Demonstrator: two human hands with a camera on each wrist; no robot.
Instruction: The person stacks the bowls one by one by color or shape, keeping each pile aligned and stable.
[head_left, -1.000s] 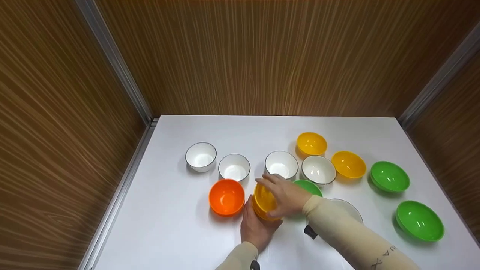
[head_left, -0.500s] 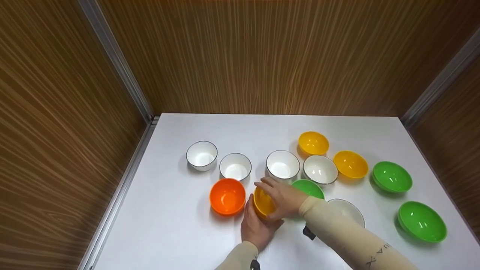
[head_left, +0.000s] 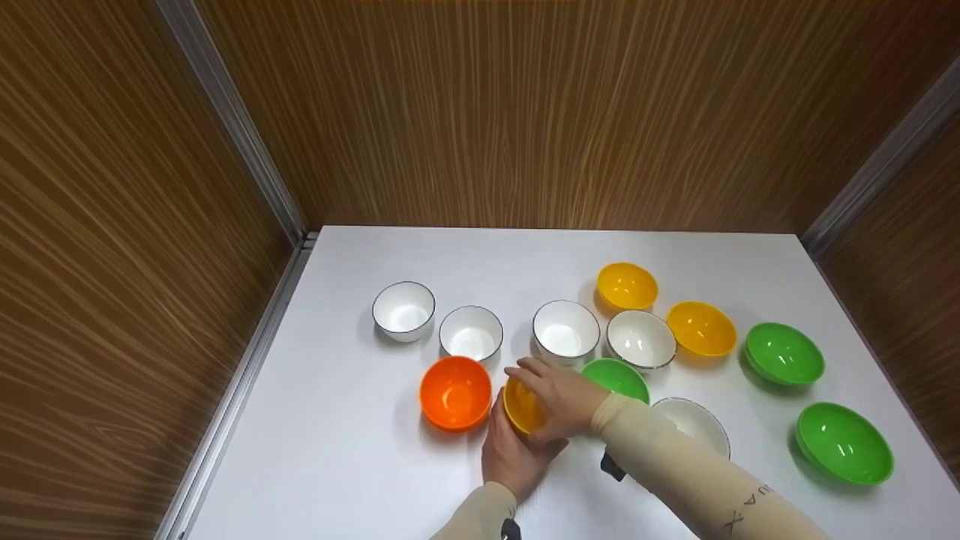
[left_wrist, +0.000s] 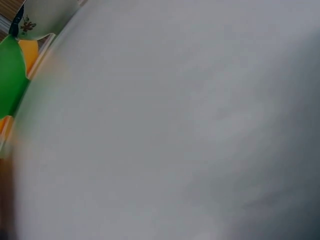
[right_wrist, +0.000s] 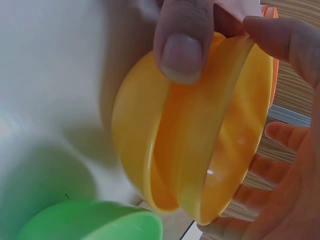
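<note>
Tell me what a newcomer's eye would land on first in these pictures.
Likely first, the bright orange bowl, just left of the hands in the head view. Next, the two yellow bowls, one set in the other, with the left hand and right hand gripping them. Then the glossy green bowl farthest right in the head view.

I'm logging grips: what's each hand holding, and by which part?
The right hand grips the upper yellow bowl by its rim; the left hand holds the lower bowl by its outer side.
</note>
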